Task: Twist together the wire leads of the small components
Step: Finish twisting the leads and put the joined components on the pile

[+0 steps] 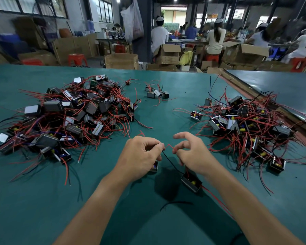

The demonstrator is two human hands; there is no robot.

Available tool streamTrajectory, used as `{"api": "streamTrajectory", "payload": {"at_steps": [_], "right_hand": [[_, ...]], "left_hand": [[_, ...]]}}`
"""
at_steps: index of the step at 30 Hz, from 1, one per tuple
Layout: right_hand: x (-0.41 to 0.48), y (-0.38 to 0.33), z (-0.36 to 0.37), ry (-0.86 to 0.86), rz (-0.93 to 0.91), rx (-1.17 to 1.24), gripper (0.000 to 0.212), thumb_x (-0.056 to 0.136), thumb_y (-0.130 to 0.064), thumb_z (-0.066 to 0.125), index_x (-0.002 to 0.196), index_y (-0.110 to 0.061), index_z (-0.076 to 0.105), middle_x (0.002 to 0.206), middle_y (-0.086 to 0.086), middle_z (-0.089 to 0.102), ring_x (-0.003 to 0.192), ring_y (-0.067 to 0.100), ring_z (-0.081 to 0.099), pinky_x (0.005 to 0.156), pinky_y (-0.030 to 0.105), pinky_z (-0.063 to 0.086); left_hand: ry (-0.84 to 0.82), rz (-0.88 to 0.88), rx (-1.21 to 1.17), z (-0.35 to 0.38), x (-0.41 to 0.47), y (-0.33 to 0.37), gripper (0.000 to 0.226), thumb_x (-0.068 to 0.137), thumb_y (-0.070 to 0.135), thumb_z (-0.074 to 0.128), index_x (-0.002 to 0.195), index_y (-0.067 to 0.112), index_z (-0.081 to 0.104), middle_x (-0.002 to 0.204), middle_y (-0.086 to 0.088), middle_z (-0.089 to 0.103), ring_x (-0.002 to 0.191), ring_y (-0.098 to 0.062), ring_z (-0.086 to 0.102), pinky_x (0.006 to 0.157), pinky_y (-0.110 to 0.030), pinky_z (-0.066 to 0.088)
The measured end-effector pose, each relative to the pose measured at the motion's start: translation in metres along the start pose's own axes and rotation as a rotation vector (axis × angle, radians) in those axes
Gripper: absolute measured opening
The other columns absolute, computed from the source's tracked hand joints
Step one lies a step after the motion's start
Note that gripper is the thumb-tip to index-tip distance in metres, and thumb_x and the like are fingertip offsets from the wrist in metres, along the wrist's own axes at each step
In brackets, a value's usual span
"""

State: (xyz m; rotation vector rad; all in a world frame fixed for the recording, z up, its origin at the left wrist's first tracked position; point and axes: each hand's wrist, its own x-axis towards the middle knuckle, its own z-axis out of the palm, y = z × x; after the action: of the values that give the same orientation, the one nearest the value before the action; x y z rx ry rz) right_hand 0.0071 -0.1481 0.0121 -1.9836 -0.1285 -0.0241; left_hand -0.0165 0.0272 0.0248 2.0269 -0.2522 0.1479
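Just one camera here, worn on the person's head. It faces forward and down across the green table (166, 112), really wide-angle. The left hand (140, 156) and right hand (193, 154) sit close at bottom centre, near enough to make out the red lead (169, 146) they pinch. Seated workers (215, 39) show far off along the top strip.

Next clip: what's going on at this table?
A person sits at a green table twisting wires bare-handed. The left hand and right hand each pinch the red wire leads, which meet between them. One small component sits half hidden under the left hand, and another component lies below the right wrist. Tangled piles of the same parts lie to the left and right.
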Motion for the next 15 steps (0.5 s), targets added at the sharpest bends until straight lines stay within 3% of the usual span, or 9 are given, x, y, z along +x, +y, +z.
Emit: {"api": "streamTrajectory", "payload": {"at_steps": [5, 10, 15], "right_hand": [[0.0, -0.0033, -0.0029, -0.002, 0.045, 0.061, 0.029, 0.086, 0.008, 0.048, 0.107, -0.011, 0.057, 0.07, 0.003, 0.059, 0.037, 0.01, 0.05, 0.034, 0.018, 0.035], [0.0004, -0.0037, -0.0026, 0.038, -0.001, 0.106, 0.011, 0.093, -0.001, 0.054, 0.095, -0.009, 0.061, 0.05, 0.0, 0.049, 0.034, 0.011, 0.043, 0.033, 0.016, 0.032], [-0.0046, -0.0104, -0.0048, 0.022, -0.114, 0.184, 0.018, 0.09, 0.0, 0.06, 0.076, -0.011, 0.062, 0.047, -0.005, 0.052, 0.038, 0.008, 0.043, 0.038, 0.015, 0.035]], "left_hand": [[0.016, -0.007, -0.025, 0.0024, 0.0002, 0.0, 0.022, 0.091, 0.022, 0.063, 0.071, 0.021, 0.071, 0.061, 0.003, 0.069, 0.04, -0.008, 0.054, 0.044, -0.018, 0.044], [0.099, 0.03, -0.025, 0.0014, 0.0021, -0.0042, 0.015, 0.084, 0.024, 0.074, 0.07, 0.021, 0.071, 0.062, 0.008, 0.068, 0.04, -0.011, 0.056, 0.045, -0.028, 0.051], [0.074, -0.031, -0.231, 0.0004, 0.0029, -0.0023, 0.014, 0.076, 0.005, 0.081, 0.073, 0.009, 0.068, 0.061, -0.005, 0.069, 0.038, -0.014, 0.054, 0.041, -0.023, 0.045]]}}
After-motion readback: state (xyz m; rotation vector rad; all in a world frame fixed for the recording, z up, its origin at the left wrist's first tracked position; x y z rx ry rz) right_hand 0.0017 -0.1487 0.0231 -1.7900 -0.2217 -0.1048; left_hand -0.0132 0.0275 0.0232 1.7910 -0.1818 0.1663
